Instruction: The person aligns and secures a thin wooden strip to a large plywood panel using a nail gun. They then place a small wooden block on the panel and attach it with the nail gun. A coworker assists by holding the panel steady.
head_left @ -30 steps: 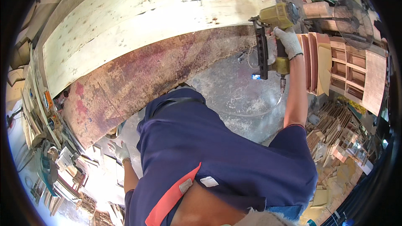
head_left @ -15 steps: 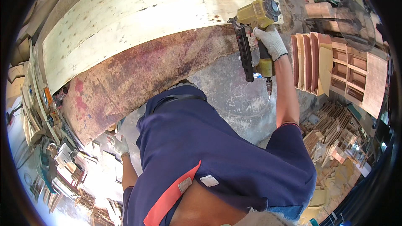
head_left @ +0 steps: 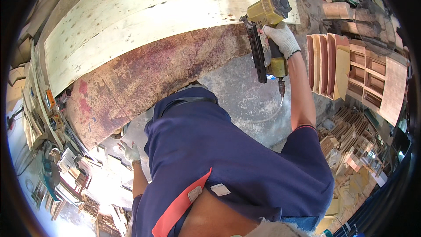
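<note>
My right hand [head_left: 283, 39], in a white knit glove, grips the handle of a yellow and black nail gun [head_left: 265, 11]. The tool is over the near edge of a pale plywood sheet [head_left: 144, 28], its black magazine slanting down toward me. From its handle end a thin air hose [head_left: 275, 117] curves away over the grey floor. My left hand [head_left: 130, 152], gloved too, hangs low at the left beside my body. Its fingers are spread and hold nothing. Beneath the plywood is a worn, stained workbench [head_left: 162, 70], whose near strip is bare.
On the right stand several curved wooden pieces [head_left: 325, 63] beside a compartmented wooden frame [head_left: 367, 72], with a fan [head_left: 375, 26] behind. Scrap wood [head_left: 346, 131] lies heaped below them. At the left are wood strips [head_left: 38, 92] and a teal power tool [head_left: 47, 171].
My left hand has moved slightly right, nearer my body, with its fingers more spread. The nail gun has shifted and turned a little in my right hand's hold.
</note>
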Demonstrator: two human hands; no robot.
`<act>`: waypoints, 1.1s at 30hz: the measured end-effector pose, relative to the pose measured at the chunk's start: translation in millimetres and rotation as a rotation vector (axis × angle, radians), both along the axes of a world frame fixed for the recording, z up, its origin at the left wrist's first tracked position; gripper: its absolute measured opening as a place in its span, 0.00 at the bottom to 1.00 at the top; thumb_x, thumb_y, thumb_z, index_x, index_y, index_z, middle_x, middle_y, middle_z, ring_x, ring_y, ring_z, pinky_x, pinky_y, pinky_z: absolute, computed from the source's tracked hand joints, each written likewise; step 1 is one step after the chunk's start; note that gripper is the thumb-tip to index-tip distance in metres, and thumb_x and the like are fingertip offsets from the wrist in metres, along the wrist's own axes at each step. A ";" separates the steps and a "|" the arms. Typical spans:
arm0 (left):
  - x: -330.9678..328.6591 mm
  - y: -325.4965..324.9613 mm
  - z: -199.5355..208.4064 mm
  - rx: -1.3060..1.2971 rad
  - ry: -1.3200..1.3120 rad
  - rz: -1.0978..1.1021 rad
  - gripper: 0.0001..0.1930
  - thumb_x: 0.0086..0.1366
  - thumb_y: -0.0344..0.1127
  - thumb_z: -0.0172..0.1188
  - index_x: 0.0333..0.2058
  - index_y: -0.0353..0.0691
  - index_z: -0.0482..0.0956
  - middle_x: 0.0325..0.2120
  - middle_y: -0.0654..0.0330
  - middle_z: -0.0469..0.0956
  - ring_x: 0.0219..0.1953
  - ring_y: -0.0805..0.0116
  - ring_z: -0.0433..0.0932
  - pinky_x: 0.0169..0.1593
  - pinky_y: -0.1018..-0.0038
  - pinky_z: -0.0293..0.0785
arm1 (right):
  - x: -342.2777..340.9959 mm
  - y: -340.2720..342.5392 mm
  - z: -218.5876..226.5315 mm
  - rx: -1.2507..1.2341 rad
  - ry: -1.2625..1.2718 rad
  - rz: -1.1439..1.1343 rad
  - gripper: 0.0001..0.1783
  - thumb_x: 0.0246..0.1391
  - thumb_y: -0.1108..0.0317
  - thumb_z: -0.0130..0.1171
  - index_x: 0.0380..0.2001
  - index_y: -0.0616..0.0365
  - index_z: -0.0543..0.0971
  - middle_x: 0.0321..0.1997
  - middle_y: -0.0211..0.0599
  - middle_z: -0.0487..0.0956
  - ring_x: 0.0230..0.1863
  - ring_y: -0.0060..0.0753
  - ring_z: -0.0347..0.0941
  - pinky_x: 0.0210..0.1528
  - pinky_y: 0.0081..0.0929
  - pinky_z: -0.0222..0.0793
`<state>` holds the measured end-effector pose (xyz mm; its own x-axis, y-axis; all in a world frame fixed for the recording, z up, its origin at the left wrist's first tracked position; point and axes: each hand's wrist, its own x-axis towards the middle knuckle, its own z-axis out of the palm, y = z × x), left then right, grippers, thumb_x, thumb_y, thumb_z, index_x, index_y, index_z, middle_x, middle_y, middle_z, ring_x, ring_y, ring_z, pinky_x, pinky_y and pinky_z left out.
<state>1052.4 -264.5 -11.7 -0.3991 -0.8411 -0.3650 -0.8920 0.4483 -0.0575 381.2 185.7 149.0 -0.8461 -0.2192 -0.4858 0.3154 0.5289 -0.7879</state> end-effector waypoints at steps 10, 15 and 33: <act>-87.5 24.9 49.5 -0.196 0.473 0.008 0.30 0.54 0.34 0.66 0.56 0.41 0.67 0.54 0.48 0.68 0.59 0.48 0.67 0.58 0.58 0.65 | 46.4 -34.5 20.3 -0.036 0.131 -0.034 0.09 0.56 0.66 0.67 0.37 0.55 0.79 0.25 0.25 0.76 0.23 0.17 0.69 0.25 0.23 0.65; -224.2 51.1 107.0 0.307 0.642 0.247 0.13 0.54 0.34 0.63 0.39 0.41 0.79 0.29 0.53 0.79 0.29 0.58 0.79 0.36 0.64 0.75 | 99.1 -109.2 14.9 -0.275 0.067 0.069 0.20 0.61 0.74 0.56 0.56 0.62 0.72 0.43 0.39 0.82 0.30 0.21 0.74 0.24 0.20 0.72; -136.8 -102.5 103.5 0.757 1.662 0.831 0.22 0.59 0.43 0.74 0.44 0.36 0.76 0.28 0.64 0.80 0.26 0.74 0.78 0.32 0.78 0.74 | 352.5 -524.2 40.8 -0.409 -0.202 1.020 0.12 0.54 0.71 0.66 0.40 0.62 0.79 0.24 0.32 0.81 0.25 0.22 0.76 0.28 0.21 0.71</act>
<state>915.6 -367.0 91.8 -0.3254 -0.8463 -0.4217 0.1711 -0.4913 0.8540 733.8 -338.5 189.7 -0.0925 -0.9409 -0.3259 0.0235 0.3251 -0.9454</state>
